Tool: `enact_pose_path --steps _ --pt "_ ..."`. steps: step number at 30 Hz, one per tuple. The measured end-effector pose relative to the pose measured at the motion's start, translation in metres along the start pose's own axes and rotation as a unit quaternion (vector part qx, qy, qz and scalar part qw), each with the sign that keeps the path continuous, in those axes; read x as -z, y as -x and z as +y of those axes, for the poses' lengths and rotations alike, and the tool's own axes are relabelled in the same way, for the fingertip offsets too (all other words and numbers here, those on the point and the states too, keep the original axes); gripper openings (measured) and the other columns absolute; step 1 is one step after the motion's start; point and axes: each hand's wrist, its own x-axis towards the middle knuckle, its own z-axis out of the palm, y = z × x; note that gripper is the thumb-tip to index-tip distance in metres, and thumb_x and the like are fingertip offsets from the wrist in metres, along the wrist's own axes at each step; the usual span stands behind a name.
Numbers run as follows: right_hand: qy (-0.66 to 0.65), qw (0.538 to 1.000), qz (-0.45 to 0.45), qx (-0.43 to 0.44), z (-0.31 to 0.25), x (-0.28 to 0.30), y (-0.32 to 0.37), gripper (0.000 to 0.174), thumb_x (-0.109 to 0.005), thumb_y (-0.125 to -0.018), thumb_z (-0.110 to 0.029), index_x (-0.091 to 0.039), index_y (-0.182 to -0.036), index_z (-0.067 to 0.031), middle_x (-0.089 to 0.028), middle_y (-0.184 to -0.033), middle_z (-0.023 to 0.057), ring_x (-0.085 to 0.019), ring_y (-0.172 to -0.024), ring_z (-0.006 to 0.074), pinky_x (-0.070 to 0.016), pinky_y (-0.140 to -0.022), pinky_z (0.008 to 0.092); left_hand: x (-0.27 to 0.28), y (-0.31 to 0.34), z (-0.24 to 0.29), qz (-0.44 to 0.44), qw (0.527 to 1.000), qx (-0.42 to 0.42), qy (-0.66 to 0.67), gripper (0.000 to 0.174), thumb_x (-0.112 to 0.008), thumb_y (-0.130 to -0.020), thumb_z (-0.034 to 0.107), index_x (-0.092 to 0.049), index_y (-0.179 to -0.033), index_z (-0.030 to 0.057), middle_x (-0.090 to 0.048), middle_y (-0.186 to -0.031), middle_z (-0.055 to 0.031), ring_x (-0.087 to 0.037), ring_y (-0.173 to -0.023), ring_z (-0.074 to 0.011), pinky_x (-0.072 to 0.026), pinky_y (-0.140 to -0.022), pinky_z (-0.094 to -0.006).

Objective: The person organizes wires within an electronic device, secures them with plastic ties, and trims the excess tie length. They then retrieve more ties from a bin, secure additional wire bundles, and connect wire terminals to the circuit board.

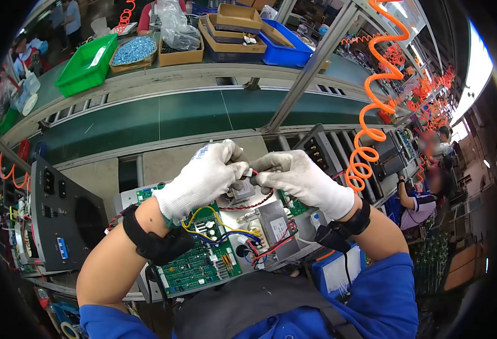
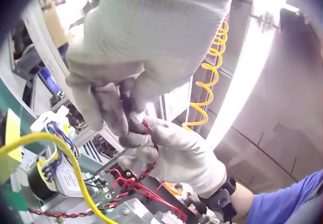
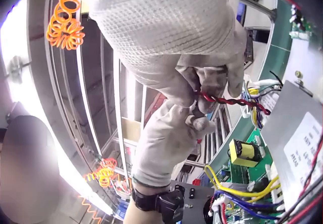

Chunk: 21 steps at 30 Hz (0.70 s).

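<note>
Both hands wear white gloves and meet above an open electronics chassis. In the head view the left hand (image 1: pixel 203 175) pinches a small white connector (image 1: pixel 249 172) at the end of a twisted red-black cable (image 1: pixel 248 207). The right hand (image 1: pixel 305 181) pinches the cable close beside it, fingertips nearly touching the left ones. In the right wrist view the twisted cable (image 3: pixel 237 102) runs out from between the right hand's (image 3: pixel 166 37) thumb and fingers. Below the hands lie a green circuit board (image 1: pixel 195 263) and a metal box with a label (image 1: pixel 278 227).
A black panel unit (image 1: pixel 62 214) stands at the left. Behind runs a green conveyor (image 1: pixel 192 113), with a green bin (image 1: pixel 87 65), a blue bin (image 1: pixel 285 45) and cardboard trays (image 1: pixel 234 42) on a shelf beyond. An orange coiled hose (image 1: pixel 373 96) hangs at the right. Yellow and blue wires cross the board.
</note>
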Motion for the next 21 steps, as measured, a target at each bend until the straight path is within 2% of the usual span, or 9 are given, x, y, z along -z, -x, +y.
enact_pose_path --steps 2,5,7,8,9,11,13,17,21 --pt "0.042 0.999 0.007 -0.004 0.009 0.002 -0.008 0.024 -0.064 -0.092 -0.016 -0.065 -0.104 0.0057 -0.064 -0.081 0.0028 -0.059 -0.074 0.0073 -0.0478 -0.063 0.0239 -0.003 -0.001 0.000 -0.019 0.998 0.020 0.060 0.017 -0.055 -0.094 0.011 -0.056 -0.105 -0.0027 -0.058 -0.084 -0.0019 -0.056 -0.076 -0.0096 -0.0510 -0.065 -0.0261" --pt "0.149 0.988 0.037 0.030 0.010 0.015 -0.024 0.023 -0.064 -0.090 -0.018 -0.066 -0.096 0.0036 -0.065 -0.076 0.0048 -0.058 -0.069 0.0076 -0.0473 -0.061 0.0262 -0.004 0.001 0.005 0.004 0.999 0.016 0.029 0.021 -0.054 -0.095 0.011 -0.055 -0.111 -0.0035 -0.059 -0.087 -0.0032 -0.056 -0.077 -0.0097 -0.0507 -0.067 -0.0259" --pt "0.143 0.981 0.131 0.021 0.029 0.043 -0.047 0.029 -0.068 -0.086 -0.026 -0.068 -0.091 0.0024 -0.066 -0.071 0.0070 -0.060 -0.063 0.0110 -0.0481 -0.057 0.0292 0.002 0.013 0.001 0.056 0.997 -0.029 0.043 0.029 -0.051 -0.097 0.011 -0.051 -0.122 -0.0036 -0.062 -0.093 -0.0076 -0.059 -0.081 -0.0137 -0.0510 -0.074 -0.0277" --pt "0.230 0.965 0.122 -0.027 0.027 0.056 -0.049 0.028 -0.067 -0.087 -0.024 -0.068 -0.090 0.0032 -0.065 -0.070 0.0065 -0.060 -0.063 0.0103 -0.0480 -0.058 0.0278 0.005 0.025 -0.004 0.116 0.986 -0.121 0.011 0.031 -0.051 -0.097 0.013 -0.052 -0.123 -0.0032 -0.064 -0.100 -0.0107 -0.062 -0.088 -0.0167 -0.0501 -0.081 -0.0298" --pt "0.314 0.940 0.109 -0.075 0.026 0.066 -0.051 0.027 -0.067 -0.088 -0.023 -0.067 -0.089 0.0040 -0.065 -0.070 0.0060 -0.059 -0.064 0.0095 -0.0479 -0.059 0.0264 0.020 0.043 0.006 0.118 0.984 -0.116 -0.070 0.031 -0.052 -0.095 0.015 -0.055 -0.120 -0.0034 -0.065 -0.104 -0.0121 -0.063 -0.094 -0.0179 -0.0492 -0.085 -0.0312" --pt "0.472 0.873 0.064 -0.104 0.045 0.076 -0.052 0.031 -0.069 -0.081 -0.027 -0.069 -0.091 0.0021 -0.068 -0.074 0.0151 -0.067 -0.071 0.0243 -0.0511 -0.069 0.0343 0.030 0.071 -0.004 0.184 0.976 -0.062 -0.099 0.029 -0.052 -0.092 0.012 -0.060 -0.115 -0.0040 -0.066 -0.099 -0.0120 -0.063 -0.093 -0.0161 -0.0490 -0.084 -0.0290" --pt "0.524 0.842 0.035 -0.119 0.059 0.077 -0.053 0.029 -0.067 -0.081 -0.029 -0.070 -0.090 -0.0008 -0.068 -0.076 0.0175 -0.067 -0.074 0.0301 -0.0514 -0.072 0.0381 0.038 0.094 -0.020 0.222 0.970 0.001 -0.102 0.027 -0.053 -0.089 0.007 -0.060 -0.113 -0.0043 -0.066 -0.098 -0.0105 -0.062 -0.090 -0.0139 -0.0486 -0.081 -0.0270" --pt "0.561 0.806 -0.072 -0.177 0.061 0.077 -0.048 0.027 -0.066 -0.076 -0.026 -0.071 -0.090 -0.0040 -0.069 -0.085 0.0191 -0.068 -0.085 0.0349 -0.0523 -0.080 0.0421 0.040 0.127 -0.059 0.216 0.975 0.049 -0.001 0.025 -0.056 -0.085 0.004 -0.063 -0.107 -0.0052 -0.066 -0.098 -0.0147 -0.063 -0.091 -0.0219 -0.0479 -0.084 -0.0309" --pt "0.635 0.726 -0.077 -0.254 0.052 0.067 -0.053 0.024 -0.064 -0.079 -0.017 -0.073 -0.099 -0.0079 -0.070 -0.092 0.0195 -0.068 -0.089 0.0337 -0.0527 -0.083 0.0417 0.044 0.133 -0.067 0.167 0.973 -0.006 -0.157 0.023 -0.060 -0.083 0.004 -0.065 -0.105 -0.0009 -0.066 -0.103 -0.0158 -0.062 -0.100 -0.0295 -0.0465 -0.090 -0.0362"
